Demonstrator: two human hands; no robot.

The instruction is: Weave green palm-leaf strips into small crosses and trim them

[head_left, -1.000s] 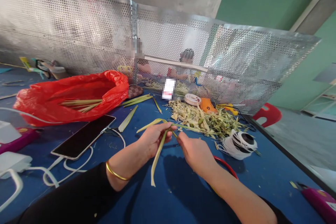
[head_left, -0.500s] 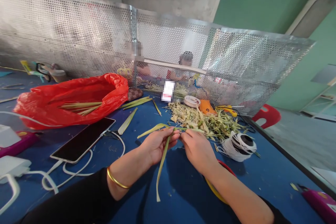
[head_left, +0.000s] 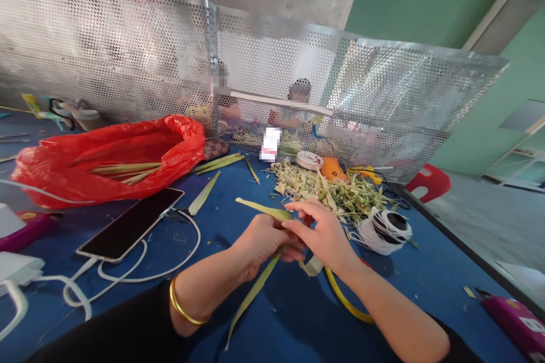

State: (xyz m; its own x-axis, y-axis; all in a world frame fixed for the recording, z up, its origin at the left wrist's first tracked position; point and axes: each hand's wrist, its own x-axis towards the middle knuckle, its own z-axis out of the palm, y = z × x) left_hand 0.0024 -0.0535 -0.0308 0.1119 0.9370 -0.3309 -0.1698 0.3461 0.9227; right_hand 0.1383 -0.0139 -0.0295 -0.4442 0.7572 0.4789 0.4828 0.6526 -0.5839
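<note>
Above the blue table, my left hand (head_left: 270, 241) is closed on green leaf strips. One long strip (head_left: 253, 295) hangs from it toward the front, tapering to a point. A second strip (head_left: 259, 206) sticks out to the upper left. My right hand (head_left: 326, 232) has its thumb and index finger on either side of that strip's inner end, touching the left hand's fingers. Below the right palm a pale, broad strip end (head_left: 313, 265) curls downward. How the strips cross inside the fingers is hidden.
Leaf scraps (head_left: 336, 190) are heaped behind my right hand, beside a white string spool (head_left: 383, 231). At left lie a red plastic bag (head_left: 46, 167) holding strips, a phone (head_left: 131, 227) and white cables. A yellow curved rim (head_left: 347, 300) shows under my right forearm. Perforated metal screen (head_left: 272, 51) behind.
My right hand has shifted up and opened somewhat, its fingers lifting over the strip. The hanging strip has swung left, and the strip formerly pointing right now curls down below the hands.
</note>
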